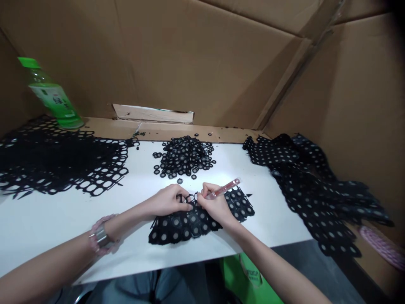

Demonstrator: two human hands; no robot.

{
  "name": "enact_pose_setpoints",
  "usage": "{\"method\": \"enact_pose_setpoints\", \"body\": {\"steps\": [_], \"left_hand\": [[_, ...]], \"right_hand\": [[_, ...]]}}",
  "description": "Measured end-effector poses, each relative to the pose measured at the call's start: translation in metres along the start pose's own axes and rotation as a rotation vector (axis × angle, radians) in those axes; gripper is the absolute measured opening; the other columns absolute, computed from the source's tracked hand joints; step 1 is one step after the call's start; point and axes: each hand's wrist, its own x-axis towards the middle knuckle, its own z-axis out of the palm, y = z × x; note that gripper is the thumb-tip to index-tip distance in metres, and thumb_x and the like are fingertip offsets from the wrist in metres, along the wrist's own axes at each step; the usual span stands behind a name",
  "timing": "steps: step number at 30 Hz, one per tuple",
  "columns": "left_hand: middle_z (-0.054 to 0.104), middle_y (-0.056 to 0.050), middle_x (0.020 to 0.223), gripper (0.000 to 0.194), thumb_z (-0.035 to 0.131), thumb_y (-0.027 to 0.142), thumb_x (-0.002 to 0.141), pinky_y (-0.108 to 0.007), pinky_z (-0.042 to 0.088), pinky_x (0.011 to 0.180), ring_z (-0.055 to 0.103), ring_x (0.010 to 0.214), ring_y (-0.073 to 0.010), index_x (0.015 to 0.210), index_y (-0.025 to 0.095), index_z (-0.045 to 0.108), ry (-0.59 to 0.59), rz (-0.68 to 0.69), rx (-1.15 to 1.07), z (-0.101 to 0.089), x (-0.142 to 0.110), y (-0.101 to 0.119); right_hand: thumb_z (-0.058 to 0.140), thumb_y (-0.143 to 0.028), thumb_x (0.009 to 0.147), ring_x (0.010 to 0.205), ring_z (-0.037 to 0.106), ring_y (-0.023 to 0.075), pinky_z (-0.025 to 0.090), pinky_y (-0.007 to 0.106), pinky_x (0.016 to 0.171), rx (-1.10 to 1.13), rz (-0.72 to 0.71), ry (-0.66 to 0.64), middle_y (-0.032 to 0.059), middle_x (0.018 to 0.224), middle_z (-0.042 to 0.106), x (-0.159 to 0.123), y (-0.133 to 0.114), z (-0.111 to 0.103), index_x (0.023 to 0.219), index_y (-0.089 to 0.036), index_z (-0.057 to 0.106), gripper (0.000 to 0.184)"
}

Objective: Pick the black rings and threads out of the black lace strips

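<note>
**Two hands on one sheet, seen from above.** My left hand [167, 200] and right hand [217, 207] work at the upper edge of one black perforated sheet [180, 226], which lies flat on the white desk [272, 223], just in front of me. Left hand: fingers [186, 206] curled and clenched on a small black loop at the sheet's edge. Right hand: fingers [209, 195] closed around one slim translucent red tool [226, 188], its lower end at the same edge; whether it touches the sheet is hidden.

Beyond the hands lie one mound of loose black rings [185, 156], too many to count, and one single ring [179, 180] just apart from it. To the left is one large black mesh heap [57, 160]; to the right, one long rumpled black dotted strip [316, 190] hangs past the desk edge.

Further back, one green-capped plastic bottle [52, 95] stands tilted against the corrugated cardboard wall [196, 55]. My left wrist wears one beaded pink bracelet [101, 223] and one metal band [101, 235]. The black pieces are matte, with round openings.
</note>
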Motion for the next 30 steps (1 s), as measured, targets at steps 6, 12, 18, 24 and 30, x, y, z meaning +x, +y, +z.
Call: {"method": "enact_pose_setpoints", "body": {"steps": [6, 12, 18, 24, 30], "left_hand": [[0.051, 0.002, 0.061, 0.025, 0.057, 0.039, 0.069, -0.021, 0.033, 0.055, 0.043, 0.060, -0.0122, 0.072, 0.014, 0.061, 0.093, 0.021, -0.099, 0.007, -0.004, -0.001], [0.053, 0.001, 0.073, 0.018, 0.053, 0.033, 0.071, -0.023, 0.037, 0.066, 0.047, 0.071, -0.0146, 0.067, 0.016, 0.056, 0.059, 0.151, -0.018, 0.000, -0.003, 0.011], [0.052, 0.002, 0.061, 0.017, 0.047, 0.031, 0.070, -0.022, 0.032, 0.055, 0.046, 0.059, -0.0136, 0.063, 0.017, 0.051, -0.040, 0.020, 0.133, 0.000, 0.008, 0.019], [0.045, 0.001, 0.046, 0.037, 0.049, 0.047, 0.071, -0.024, 0.025, 0.053, 0.041, 0.051, -0.0131, 0.049, 0.017, 0.049, 0.130, 0.034, 0.404, 0.014, 0.010, 0.025], [0.038, 0.005, 0.047, 0.032, 0.052, 0.041, 0.072, -0.021, 0.024, 0.050, 0.034, 0.050, -0.0099, 0.051, 0.016, 0.049, 0.073, 0.085, 0.225, 0.012, 0.010, 0.017]], "right_hand": [[0.048, -0.011, 0.063, 0.045, 0.029, 0.0079, 0.021, 0.022, 0.045, -0.107, -0.107, -0.057, -0.0067, 0.045, 0.030, -0.003, -0.002, 0.003, 0.047, -0.020, 0.028, 0.027], [0.057, -0.016, 0.062, 0.036, 0.026, 0.0043, 0.015, 0.019, 0.038, 0.569, 0.160, 0.076, -0.0101, 0.041, 0.031, 0.004, 0.004, -0.012, 0.052, -0.021, 0.027, 0.032], [0.063, -0.014, 0.058, 0.032, 0.023, 0.0015, 0.011, 0.017, 0.036, 0.766, 0.225, 0.218, -0.0111, 0.037, 0.033, 0.008, 0.004, -0.020, 0.052, -0.020, 0.027, 0.036], [0.059, -0.016, 0.060, 0.033, 0.029, 0.0037, 0.013, 0.018, 0.037, 0.633, 0.153, 0.160, -0.0110, 0.039, 0.033, 0.004, 0.007, -0.016, 0.052, -0.020, 0.028, 0.032], [0.050, -0.010, 0.058, 0.042, 0.034, 0.0077, 0.023, 0.021, 0.043, 0.103, 0.010, 0.052, -0.0078, 0.043, 0.036, 0.002, 0.009, -0.015, 0.048, -0.020, 0.031, 0.024]]}}
